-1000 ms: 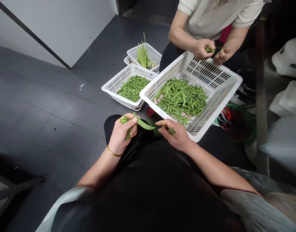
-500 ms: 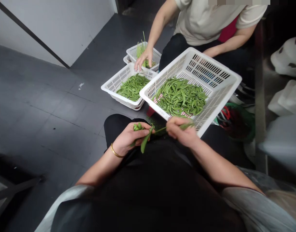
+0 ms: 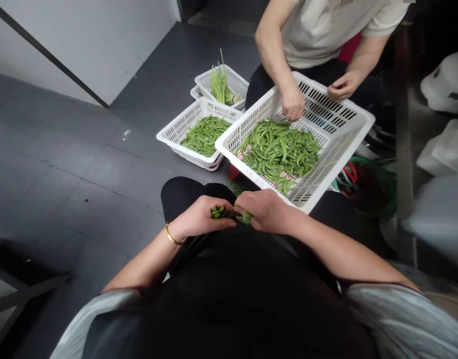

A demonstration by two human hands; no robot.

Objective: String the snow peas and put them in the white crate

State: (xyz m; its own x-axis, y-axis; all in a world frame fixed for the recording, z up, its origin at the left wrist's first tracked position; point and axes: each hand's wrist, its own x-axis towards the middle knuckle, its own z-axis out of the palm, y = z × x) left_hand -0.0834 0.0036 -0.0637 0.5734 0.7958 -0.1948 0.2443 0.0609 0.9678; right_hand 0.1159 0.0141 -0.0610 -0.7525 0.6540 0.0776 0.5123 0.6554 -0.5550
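Note:
My left hand (image 3: 204, 217), with a gold bangle at the wrist, is closed round several green pea pods (image 3: 218, 213) whose ends poke out of the fist. Fingers pressed together, my right hand (image 3: 268, 212) meets it above my lap and grips a green pod (image 3: 245, 218). Part of that pod is hidden by the fingers. Just beyond my hands rests a large white slotted basket (image 3: 251, 175), tilted toward the right. A heap of flat green pea pods (image 3: 279, 149) lies on its floor.
A co-worker's hand (image 3: 293, 103) reaches into the large basket; their other hand (image 3: 344, 86) is at its far rim. At left, a smaller white basket (image 3: 168, 138) holds more pods. Behind it, another basket (image 3: 203, 79) holds long green stalks (image 3: 220, 87). White containers (image 3: 443, 149) stand at right.
My right hand has moved left and down to meet my left hand. The co-worker's hand has gone from the smaller basket into the large one; their other hand now shows at the rim.

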